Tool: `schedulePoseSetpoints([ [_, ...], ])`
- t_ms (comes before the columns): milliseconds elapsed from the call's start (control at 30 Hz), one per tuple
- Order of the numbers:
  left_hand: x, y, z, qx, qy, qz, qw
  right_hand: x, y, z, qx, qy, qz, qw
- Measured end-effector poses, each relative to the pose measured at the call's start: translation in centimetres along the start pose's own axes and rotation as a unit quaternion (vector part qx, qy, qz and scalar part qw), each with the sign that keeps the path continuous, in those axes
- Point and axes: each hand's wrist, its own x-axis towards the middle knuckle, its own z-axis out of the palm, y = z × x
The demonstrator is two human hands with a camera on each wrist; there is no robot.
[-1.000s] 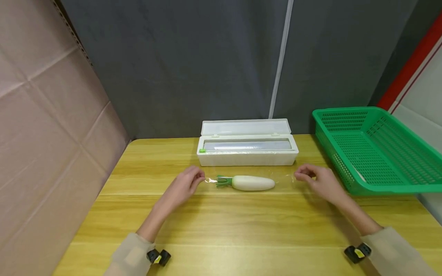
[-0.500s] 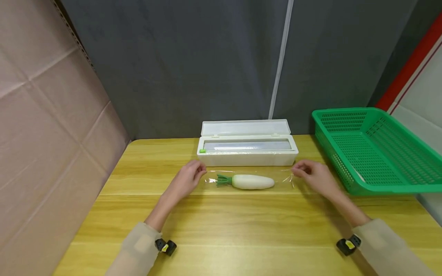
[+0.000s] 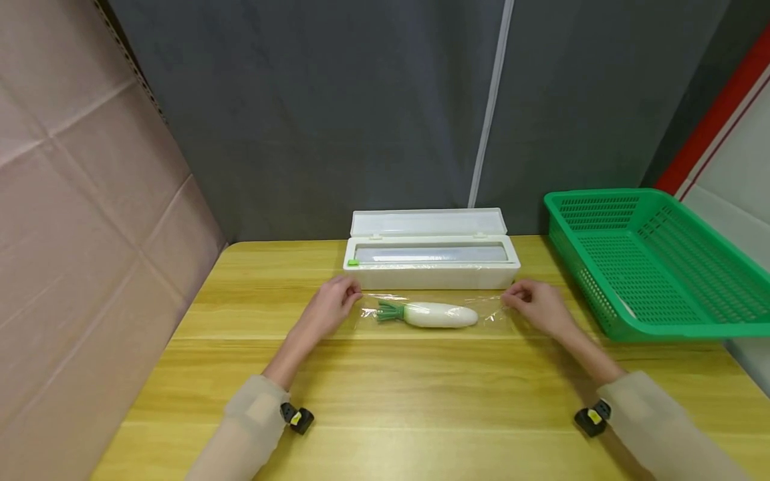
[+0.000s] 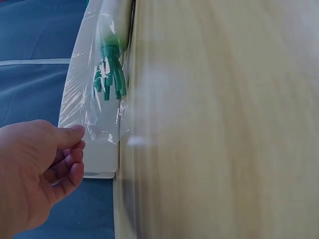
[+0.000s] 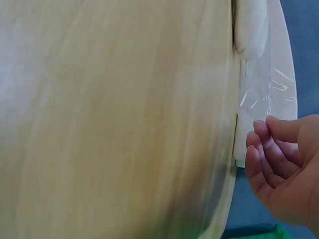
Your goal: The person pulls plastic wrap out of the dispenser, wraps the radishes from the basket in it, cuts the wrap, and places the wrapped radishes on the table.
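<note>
A white radish [image 3: 440,314] with cut green stems [image 4: 110,74] lies sideways on the wooden table, its stem end to the left. Clear plastic wrap [image 3: 490,308] stretches over it, shiny and creased at both ends. My left hand [image 3: 329,306] pinches the wrap's left corner between thumb and fingers, beyond the stems. At the other end my right hand [image 3: 537,305] pinches the right corner, past the radish's tip. Just behind stands a white wrap dispenser box [image 3: 431,278] with its lid raised and a green slider [image 3: 353,262] at its left.
A green plastic basket [image 3: 662,329] stands on the right side of the table, close to my right hand. Behind the table hangs a dark grey curtain [image 3: 313,120]. A pinkish covered panel [image 3: 90,234] rises on the left.
Both hands have moved slightly away from me toward the box, and the right hand a little inward. The wrap between them has been drawn up and over the radish.
</note>
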Motion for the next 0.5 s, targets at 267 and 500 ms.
schedulePoseSetpoints([
  [267, 0.6, -0.3, 0.5, 0.013, 0.001, -0.023, 0.9996, 0.4, -0.2, 0.4, -0.021, 0.001, 0.018, 0.9996],
  [500, 1.1, -0.3, 1.0, 0.022, 0.002, -0.075, 0.9969, 0.8, -0.3, 0.9, -0.035, -0.002, 0.052, 0.9980],
])
